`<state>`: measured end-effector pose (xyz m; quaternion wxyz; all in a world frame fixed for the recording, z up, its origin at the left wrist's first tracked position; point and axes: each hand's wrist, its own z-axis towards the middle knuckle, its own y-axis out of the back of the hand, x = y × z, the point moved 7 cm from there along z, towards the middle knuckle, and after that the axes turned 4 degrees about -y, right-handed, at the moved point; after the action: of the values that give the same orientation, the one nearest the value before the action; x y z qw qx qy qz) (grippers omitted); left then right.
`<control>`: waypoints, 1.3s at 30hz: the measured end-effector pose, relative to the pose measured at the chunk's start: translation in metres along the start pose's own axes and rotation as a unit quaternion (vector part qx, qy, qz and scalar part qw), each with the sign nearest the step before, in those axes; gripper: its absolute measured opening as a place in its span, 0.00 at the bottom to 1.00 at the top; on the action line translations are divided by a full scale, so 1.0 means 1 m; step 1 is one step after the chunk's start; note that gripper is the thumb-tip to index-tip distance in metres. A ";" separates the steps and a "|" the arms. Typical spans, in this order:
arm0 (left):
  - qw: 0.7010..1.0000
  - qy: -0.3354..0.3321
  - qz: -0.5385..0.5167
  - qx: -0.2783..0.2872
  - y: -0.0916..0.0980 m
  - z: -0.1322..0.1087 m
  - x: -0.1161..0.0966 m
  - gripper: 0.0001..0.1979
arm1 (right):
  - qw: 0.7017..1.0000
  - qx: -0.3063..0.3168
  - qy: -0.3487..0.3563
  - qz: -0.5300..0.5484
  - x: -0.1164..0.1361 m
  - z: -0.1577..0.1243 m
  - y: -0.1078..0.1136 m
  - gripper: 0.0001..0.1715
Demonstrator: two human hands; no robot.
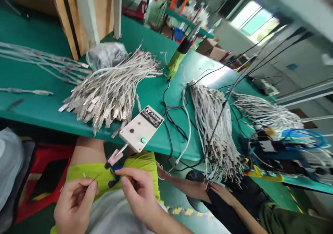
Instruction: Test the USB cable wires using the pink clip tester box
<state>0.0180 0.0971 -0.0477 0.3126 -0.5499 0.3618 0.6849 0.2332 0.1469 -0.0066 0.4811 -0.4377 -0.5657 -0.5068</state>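
Hands apart over lap: left hand (75,202) pinches one thin dark wire (91,180); right hand (137,192) fingertips pinched, contents unclear. One matte green table (39,112). Three limp grey cable bundles (111,88), metal-tipped. One white boxy tester (142,128), round green button.

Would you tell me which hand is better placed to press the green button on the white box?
Probably the right: the right hand, pinching a small blue piece, sits almost directly below the white box and its green button; the left hand is farther aside, pinching a thin dark wire.
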 end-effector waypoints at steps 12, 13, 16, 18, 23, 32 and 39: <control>0.985 -0.068 -0.033 0.158 -0.014 -0.015 -0.012 0.11 | 0.913 0.104 -0.276 0.280 -0.025 -0.002 -0.048 0.18; 0.983 -0.071 -0.041 0.165 -0.015 -0.014 -0.012 0.10 | 0.910 0.099 -0.283 0.287 -0.027 -0.003 -0.048 0.18; 0.977 -0.088 -0.077 0.178 -0.019 -0.012 -0.015 0.08 | 0.900 0.080 -0.299 0.307 -0.033 -0.005 -0.048 0.18; 0.973 -0.095 -0.109 0.180 -0.022 -0.010 -0.018 0.08 | 0.898 0.073 -0.298 0.316 -0.034 -0.007 -0.048 0.17; 0.960 -0.112 -0.148 0.210 -0.031 0.000 -0.030 0.06 | 0.906 0.067 -0.292 0.297 -0.034 -0.006 -0.046 0.13; 0.960 -0.108 -0.135 0.221 -0.034 0.007 -0.031 0.04 | 0.912 0.053 -0.329 0.240 -0.042 -0.008 -0.043 0.18; 0.963 -0.091 -0.135 0.216 -0.034 0.009 -0.025 0.05 | 0.905 0.039 -0.327 0.268 -0.039 0.002 -0.048 0.14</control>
<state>0.0460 0.1224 -0.0266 0.5454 -0.4482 0.3935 0.5889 0.1923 0.1433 -0.0524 0.4040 -0.6948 -0.5717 -0.1648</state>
